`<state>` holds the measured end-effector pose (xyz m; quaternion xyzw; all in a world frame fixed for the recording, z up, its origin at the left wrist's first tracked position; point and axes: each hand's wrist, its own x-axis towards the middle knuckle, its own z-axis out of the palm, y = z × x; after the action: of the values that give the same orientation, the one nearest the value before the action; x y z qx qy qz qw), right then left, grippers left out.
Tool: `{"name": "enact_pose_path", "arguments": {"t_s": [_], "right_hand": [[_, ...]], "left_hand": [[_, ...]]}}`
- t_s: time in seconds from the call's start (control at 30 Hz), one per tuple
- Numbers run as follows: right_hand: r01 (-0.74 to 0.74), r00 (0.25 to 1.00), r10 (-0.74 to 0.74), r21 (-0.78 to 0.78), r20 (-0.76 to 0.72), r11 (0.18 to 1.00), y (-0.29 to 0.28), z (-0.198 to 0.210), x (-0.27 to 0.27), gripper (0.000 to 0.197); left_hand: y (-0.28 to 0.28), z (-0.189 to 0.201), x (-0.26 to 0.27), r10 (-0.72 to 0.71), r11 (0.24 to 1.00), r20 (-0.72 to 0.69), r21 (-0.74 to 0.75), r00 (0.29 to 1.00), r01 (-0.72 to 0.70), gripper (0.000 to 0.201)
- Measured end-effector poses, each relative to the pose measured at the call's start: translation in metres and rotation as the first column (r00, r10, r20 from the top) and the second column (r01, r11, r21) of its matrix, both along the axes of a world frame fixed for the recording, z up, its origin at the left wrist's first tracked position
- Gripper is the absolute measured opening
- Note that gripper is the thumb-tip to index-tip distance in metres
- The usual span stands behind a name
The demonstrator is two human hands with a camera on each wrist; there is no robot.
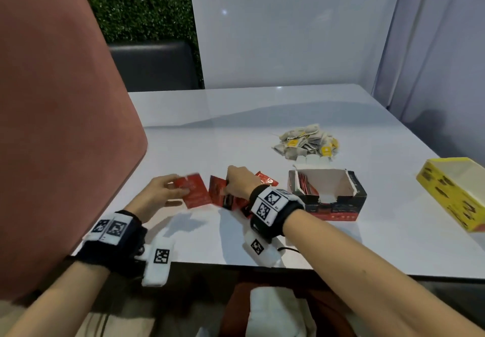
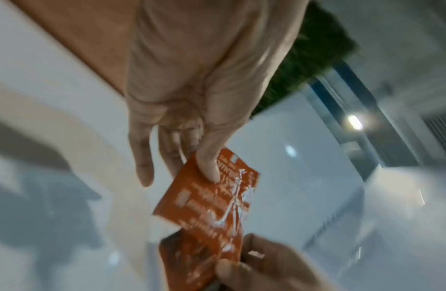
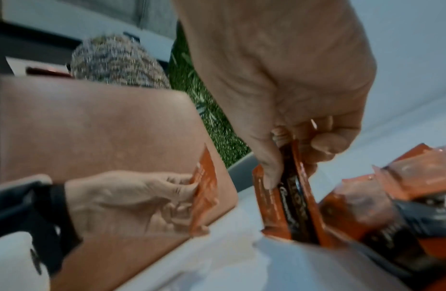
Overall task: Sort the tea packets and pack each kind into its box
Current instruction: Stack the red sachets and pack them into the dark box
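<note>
My left hand [image 1: 168, 191] pinches a red tea packet [image 1: 195, 191] between thumb and fingers just above the white table; the left wrist view shows the thumb on that red packet [image 2: 209, 200]. My right hand [image 1: 240, 183] grips a small stack of red packets [image 1: 223, 192] standing on edge, seen closer as the stack [image 3: 289, 204] in the right wrist view. More red packets [image 1: 266, 179] lie behind the right hand. The open red-and-black box [image 1: 328, 192], right of the hands, holds several red packets. A pile of white-and-yellow tea bags [image 1: 305, 141] lies behind it.
An open yellow box [image 1: 454, 192] sits at the table's right edge. A pink chair back [image 1: 60, 126] stands close on the left. The table's front edge [image 1: 236, 264] runs just behind my wrists. Bare white tabletop [image 1: 236, 108] stretches toward the far wall.
</note>
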<state>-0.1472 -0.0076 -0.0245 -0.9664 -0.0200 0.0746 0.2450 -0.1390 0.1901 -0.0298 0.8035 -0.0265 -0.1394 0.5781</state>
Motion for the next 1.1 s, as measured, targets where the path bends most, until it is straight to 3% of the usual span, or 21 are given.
{"name": "enact_pose_path", "arguments": {"t_s": [0.07, 0.13, 0.17, 0.2, 0.27, 0.3, 0.37, 0.43, 0.53, 0.63, 0.7, 0.77, 0.83, 0.9, 1.0, 1.1], "right_hand": [[0.011, 0.996, -0.025, 0.152, 0.088, 0.988, -0.006, 0.008, -0.004, 0.027], [-0.024, 0.975, -0.036, 0.266, 0.219, 0.964, -0.011, 0.018, -0.009, 0.019], [-0.065, 0.957, -0.023, 0.294, 0.288, 0.953, -0.013, 0.023, -0.012, 0.015], [-0.115, 0.937, 0.004, 0.299, 0.350, 0.947, -0.014, 0.028, -0.015, 0.012], [-0.206, 0.906, 0.092, 0.241, 0.414, 0.948, -0.017, 0.040, -0.020, 0.013], [-0.250, 0.898, 0.152, 0.195, 0.412, 0.949, -0.018, 0.047, -0.022, 0.015], [-0.357, 0.887, 0.303, 0.101, 0.349, 0.929, -0.017, 0.061, -0.024, 0.019], [-0.474, 0.856, 0.452, 0.032, 0.250, 0.880, -0.014, 0.073, -0.024, 0.021], [-0.570, 0.815, 0.560, 0.038, 0.149, 0.821, -0.004, 0.080, -0.021, 0.018], [-0.559, 0.829, 0.550, 0.117, 0.104, 0.821, 0.008, 0.075, -0.017, 0.027], [-0.556, 0.831, 0.545, 0.139, 0.109, 0.820, 0.014, 0.071, -0.017, 0.035], [-0.544, 0.838, 0.527, 0.147, 0.139, 0.826, 0.015, 0.069, -0.016, 0.036], [-0.476, 0.875, 0.456, 0.122, 0.160, 0.871, 0.009, 0.065, -0.011, 0.031], [-0.324, 0.936, 0.324, -0.022, 0.139, 0.946, -0.004, 0.059, -0.008, 0.027], [-0.214, 0.975, 0.223, -0.322, -0.008, 0.922, -0.023, 0.045, -0.011, 0.024], [-0.151, 0.986, 0.106, -0.400, -0.132, 0.904, -0.026, 0.025, -0.017, 0.031]], "left_hand": [[0.004, 0.003, -0.005, 0.009, 0.934, -0.159, -0.352, 0.987, -0.065, 0.028], [0.002, 0.004, -0.012, -0.041, 0.747, -0.353, -0.633, 0.935, -0.206, 0.050], [0.000, 0.004, -0.016, -0.068, 0.656, -0.424, -0.701, 0.903, -0.280, 0.062], [-0.004, 0.006, -0.020, -0.072, 0.595, -0.471, -0.728, 0.879, -0.341, 0.062], [-0.014, 0.009, -0.028, -0.064, 0.542, -0.537, -0.726, 0.841, -0.423, 0.053], [-0.018, 0.009, -0.032, -0.084, 0.531, -0.558, -0.726, 0.825, -0.437, 0.063], [-0.024, 0.008, -0.036, -0.134, 0.532, -0.566, -0.734, 0.813, -0.423, 0.082], [-0.029, 0.008, -0.041, -0.163, 0.532, -0.553, -0.747, 0.817, -0.400, 0.089], [-0.041, 0.007, -0.050, -0.228, 0.456, -0.525, -0.802, 0.820, -0.386, 0.085], [-0.054, 0.011, -0.060, -0.328, 0.368, -0.493, -0.852, 0.806, -0.371, 0.076], [-0.056, 0.014, -0.064, -0.361, 0.378, -0.467, -0.865, 0.807, -0.331, 0.064], [-0.052, 0.015, -0.064, -0.358, 0.453, -0.441, -0.853, 0.823, -0.259, 0.054], [-0.045, 0.011, -0.061, -0.337, 0.526, -0.436, -0.822, 0.834, -0.217, 0.061], [-0.039, 0.007, -0.058, -0.283, 0.558, -0.448, -0.796, 0.848, -0.234, 0.079], [-0.036, 0.002, -0.052, -0.232, 0.552, -0.464, -0.787, 0.855, -0.277, 0.086], [-0.039, -0.002, -0.052, -0.223, 0.495, -0.493, -0.800, 0.841, -0.338, 0.075]]}}
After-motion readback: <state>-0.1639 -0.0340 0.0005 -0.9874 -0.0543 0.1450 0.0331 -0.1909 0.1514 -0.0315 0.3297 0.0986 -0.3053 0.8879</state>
